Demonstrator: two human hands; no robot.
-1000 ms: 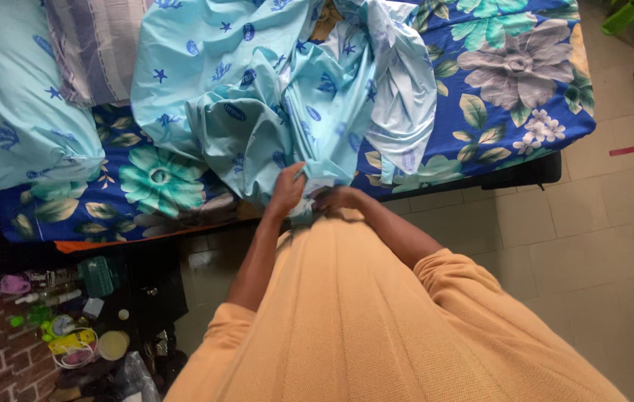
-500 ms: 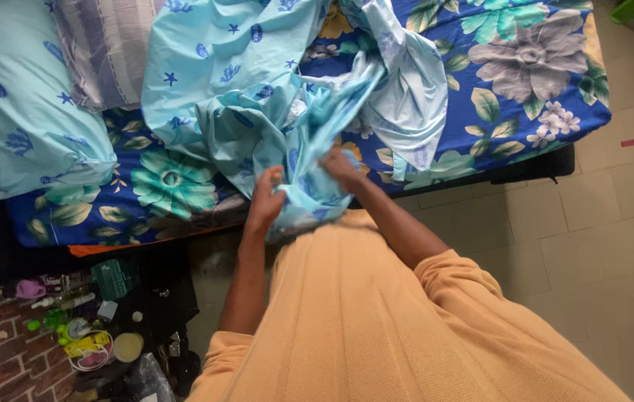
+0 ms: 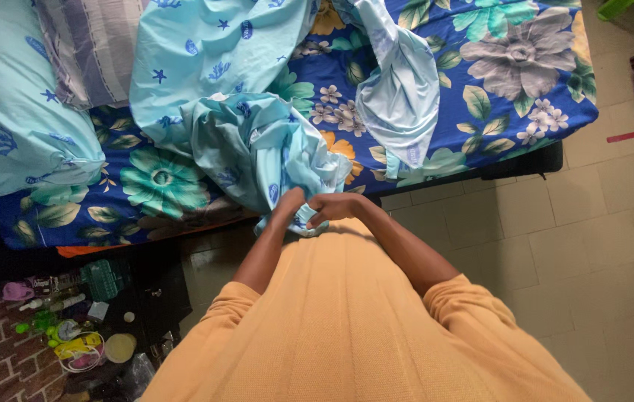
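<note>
Crumpled light-blue cotton sheet with dark-blue sea prints (image 3: 250,141) lies bunched on the floral blue bed (image 3: 510,82); its near edge, lifted half a second ago, now hangs low at 6 o'clock. Left hand (image 3: 289,206) and right hand (image 3: 329,206) are both closed on that edge. Matching pillow (image 3: 11,112) at 9 o'clock.

Domestic bedroom. Bed (image 3: 480,112) with floral sheet fills the upper frame; pillow (image 3: 11,112) upper left; tiled floor (image 3: 592,246) at right; toiletries (image 3: 71,335) (small bottles, jars) lower left.
</note>
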